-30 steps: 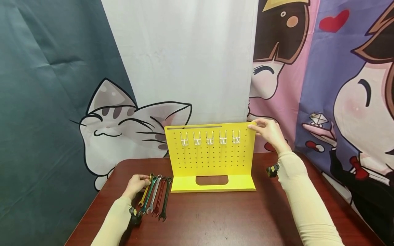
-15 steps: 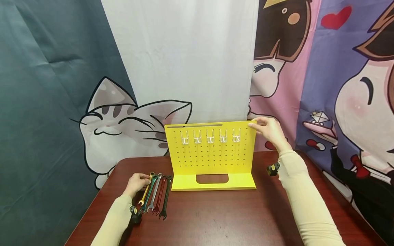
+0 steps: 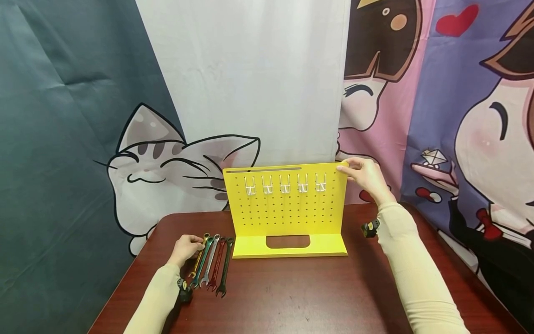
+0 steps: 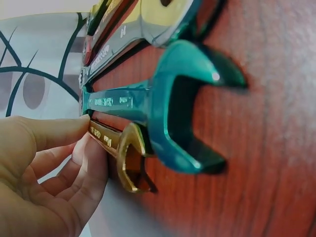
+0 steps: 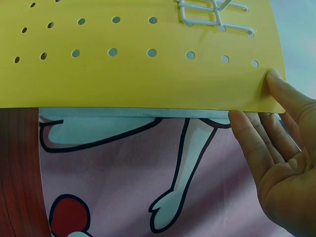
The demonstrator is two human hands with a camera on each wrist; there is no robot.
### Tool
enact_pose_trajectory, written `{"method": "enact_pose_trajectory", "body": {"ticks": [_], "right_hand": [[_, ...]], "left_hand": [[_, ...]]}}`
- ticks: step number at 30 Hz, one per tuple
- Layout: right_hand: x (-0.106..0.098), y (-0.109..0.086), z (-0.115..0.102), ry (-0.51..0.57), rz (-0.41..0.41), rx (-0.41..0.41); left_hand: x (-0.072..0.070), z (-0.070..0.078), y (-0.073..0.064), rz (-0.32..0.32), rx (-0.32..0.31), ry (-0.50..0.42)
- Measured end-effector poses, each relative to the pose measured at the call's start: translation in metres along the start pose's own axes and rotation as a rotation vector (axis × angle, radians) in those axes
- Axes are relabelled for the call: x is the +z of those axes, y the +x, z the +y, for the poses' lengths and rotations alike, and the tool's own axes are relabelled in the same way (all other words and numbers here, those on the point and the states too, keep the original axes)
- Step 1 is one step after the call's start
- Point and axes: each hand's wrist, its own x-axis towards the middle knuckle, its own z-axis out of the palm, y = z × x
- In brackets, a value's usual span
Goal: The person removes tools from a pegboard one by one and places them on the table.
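At the left of the table, my left hand point(image 3: 183, 250) holds the small gold wrench point(image 4: 106, 136) between thumb and fingers, near its ring end. Right beside it lie a green wrench point(image 4: 118, 103), a silver wrench point(image 3: 210, 262), a red wrench point(image 3: 217, 265) and a black wrench point(image 3: 225, 269), side by side with their open ends toward me. A yellow pegboard point(image 3: 288, 208) stands upright on its base, several white wire hooks point(image 3: 285, 186) in a row near its top. My right hand point(image 3: 364, 176) pinches the board's upper right corner, thumb on the front and fingers behind.
The dark red wooden table point(image 3: 288, 292) bears everything. Its far edge meets a printed cloth backdrop point(image 3: 250, 83) with cartoon figures. The board's base point(image 3: 327, 248) has a wide slot in it. Small black wrist cameras sit on both sleeves.
The whole view has shifted slightly, with the board a little higher in the frame. Both hands keep their places on the gold wrench and the board's corner.
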Motion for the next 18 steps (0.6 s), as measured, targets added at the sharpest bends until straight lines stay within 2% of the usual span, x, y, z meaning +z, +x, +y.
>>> {"method": "enact_pose_trajectory", "body": {"ticks": [10, 18], "right_hand": [[-0.0007, 0.0005, -0.0017, 0.006, -0.006, 0.006], [-0.0002, -0.0015, -0.0009, 0.030, -0.009, 0.001]], "left_hand": [[-0.0014, 0.0057, -0.0044, 0.006, 0.008, 0.026], [-0.0029, 0.0080, -0.0027, -0.024, 0.025, 0.042]]}}
